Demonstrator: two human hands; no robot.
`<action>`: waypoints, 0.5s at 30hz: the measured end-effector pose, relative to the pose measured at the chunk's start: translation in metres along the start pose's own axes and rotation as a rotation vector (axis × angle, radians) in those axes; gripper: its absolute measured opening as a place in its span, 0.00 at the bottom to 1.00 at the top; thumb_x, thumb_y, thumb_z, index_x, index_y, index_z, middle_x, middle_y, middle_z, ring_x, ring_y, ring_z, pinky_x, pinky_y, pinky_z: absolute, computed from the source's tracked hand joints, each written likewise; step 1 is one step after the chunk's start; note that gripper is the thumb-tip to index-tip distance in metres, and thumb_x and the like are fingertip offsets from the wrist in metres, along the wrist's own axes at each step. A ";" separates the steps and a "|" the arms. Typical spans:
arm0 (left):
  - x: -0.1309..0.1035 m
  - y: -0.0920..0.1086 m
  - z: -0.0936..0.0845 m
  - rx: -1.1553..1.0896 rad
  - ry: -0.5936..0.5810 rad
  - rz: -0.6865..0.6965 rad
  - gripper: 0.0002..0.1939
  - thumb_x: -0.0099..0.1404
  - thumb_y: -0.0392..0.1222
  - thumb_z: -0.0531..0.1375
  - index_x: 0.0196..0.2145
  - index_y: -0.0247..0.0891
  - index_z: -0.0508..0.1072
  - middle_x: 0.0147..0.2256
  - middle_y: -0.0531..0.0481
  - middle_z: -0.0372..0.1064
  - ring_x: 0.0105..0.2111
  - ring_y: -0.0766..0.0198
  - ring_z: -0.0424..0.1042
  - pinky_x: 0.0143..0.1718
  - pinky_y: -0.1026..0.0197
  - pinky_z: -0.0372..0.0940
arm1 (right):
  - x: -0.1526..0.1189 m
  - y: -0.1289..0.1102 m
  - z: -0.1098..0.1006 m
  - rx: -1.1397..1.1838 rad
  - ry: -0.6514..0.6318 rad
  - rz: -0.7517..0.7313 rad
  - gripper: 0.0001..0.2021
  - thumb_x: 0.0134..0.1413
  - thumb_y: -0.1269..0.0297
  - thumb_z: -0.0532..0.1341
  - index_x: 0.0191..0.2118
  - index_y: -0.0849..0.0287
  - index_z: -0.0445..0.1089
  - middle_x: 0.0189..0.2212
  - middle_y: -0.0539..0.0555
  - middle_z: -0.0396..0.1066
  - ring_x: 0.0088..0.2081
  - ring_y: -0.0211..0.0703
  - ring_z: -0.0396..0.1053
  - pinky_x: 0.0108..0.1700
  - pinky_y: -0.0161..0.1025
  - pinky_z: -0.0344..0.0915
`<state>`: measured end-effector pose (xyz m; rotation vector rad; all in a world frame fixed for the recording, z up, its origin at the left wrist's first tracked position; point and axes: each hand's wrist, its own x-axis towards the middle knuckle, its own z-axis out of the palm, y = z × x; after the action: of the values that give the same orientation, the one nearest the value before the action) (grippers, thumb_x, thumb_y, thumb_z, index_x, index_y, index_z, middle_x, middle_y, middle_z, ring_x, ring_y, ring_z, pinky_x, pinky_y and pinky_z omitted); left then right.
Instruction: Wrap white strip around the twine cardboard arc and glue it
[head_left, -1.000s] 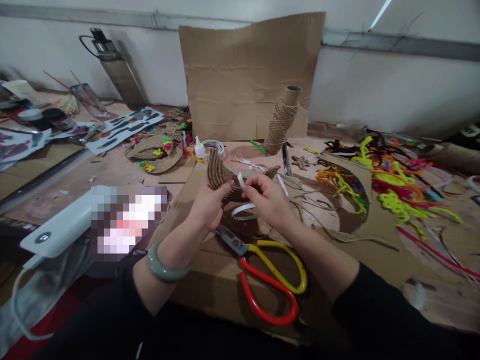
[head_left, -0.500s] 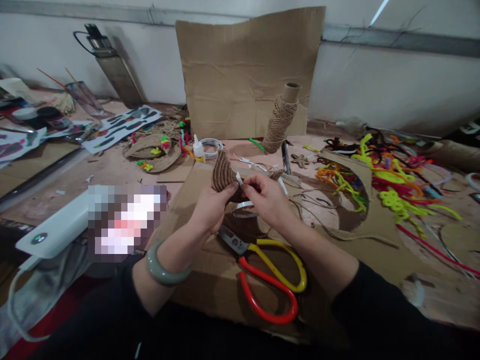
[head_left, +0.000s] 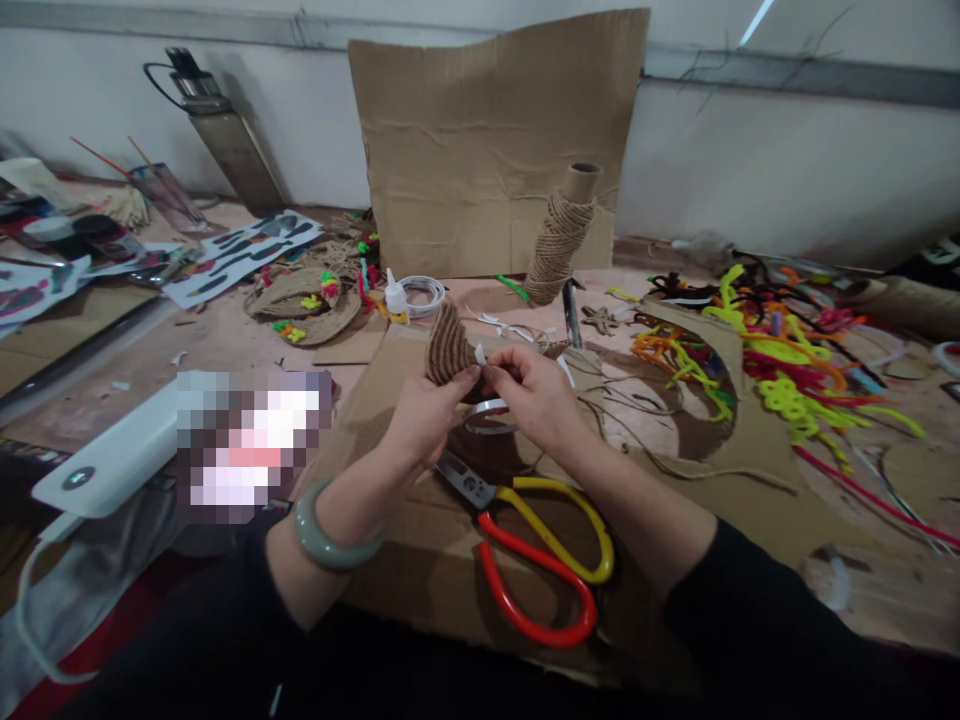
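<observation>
A brown piece covered in rows of twine (head_left: 447, 345) is pinched between the thumb and fingers of my left hand (head_left: 427, 415). My right hand (head_left: 534, 392) meets it at the piece's right edge, its thumb and forefinger closed on a small white strip (head_left: 481, 354). Part of that strip is hidden by the fingertips. Under the hands a loop of white tape (head_left: 489, 416) shows. Below lie scissors (head_left: 541, 545) with one yellow and one red handle, on a cardboard sheet (head_left: 405, 560).
A twine-wrapped tube (head_left: 559, 235) stands before an upright cardboard panel (head_left: 487, 130). A glue bottle (head_left: 395, 298) is beside a coil of white cord (head_left: 424, 296). Colourful pipe cleaners (head_left: 795, 370) lie right. Left are a white device (head_left: 112, 460) and a tall bottle (head_left: 232, 150).
The twine piece has turned slightly in my left hand, and less of the white strip shows above my fingertips. The scissors lie as before.
</observation>
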<state>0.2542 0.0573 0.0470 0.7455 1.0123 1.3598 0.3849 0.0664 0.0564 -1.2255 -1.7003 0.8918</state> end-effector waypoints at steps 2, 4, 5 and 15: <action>0.000 0.000 0.000 0.001 0.000 0.005 0.10 0.44 0.38 0.69 0.27 0.34 0.76 0.26 0.51 0.73 0.28 0.66 0.70 0.34 0.63 0.66 | 0.000 0.000 0.000 -0.011 0.009 0.004 0.04 0.53 0.64 0.55 0.30 0.57 0.65 0.25 0.49 0.69 0.28 0.38 0.66 0.32 0.36 0.61; -0.001 -0.001 0.001 -0.009 0.006 0.002 0.11 0.44 0.38 0.69 0.27 0.33 0.76 0.27 0.51 0.73 0.28 0.66 0.70 0.34 0.63 0.66 | -0.001 0.000 0.000 -0.023 0.016 0.008 0.04 0.52 0.65 0.55 0.30 0.57 0.65 0.25 0.49 0.69 0.28 0.39 0.66 0.32 0.37 0.61; -0.001 -0.001 0.001 -0.016 0.010 0.002 0.11 0.44 0.39 0.70 0.27 0.33 0.76 0.27 0.51 0.73 0.28 0.66 0.70 0.33 0.63 0.66 | -0.001 0.000 0.001 -0.029 0.020 0.008 0.03 0.52 0.65 0.55 0.30 0.57 0.65 0.25 0.50 0.69 0.28 0.39 0.66 0.32 0.37 0.61; 0.000 -0.002 0.001 0.078 0.068 0.079 0.10 0.47 0.42 0.69 0.26 0.34 0.76 0.25 0.52 0.72 0.25 0.68 0.69 0.30 0.65 0.66 | -0.004 -0.008 0.003 -0.119 0.052 0.027 0.02 0.51 0.66 0.56 0.31 0.56 0.63 0.24 0.49 0.69 0.27 0.39 0.67 0.31 0.37 0.60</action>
<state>0.2557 0.0569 0.0452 0.8085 1.1048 1.4285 0.3796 0.0606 0.0614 -1.3423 -1.7192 0.7770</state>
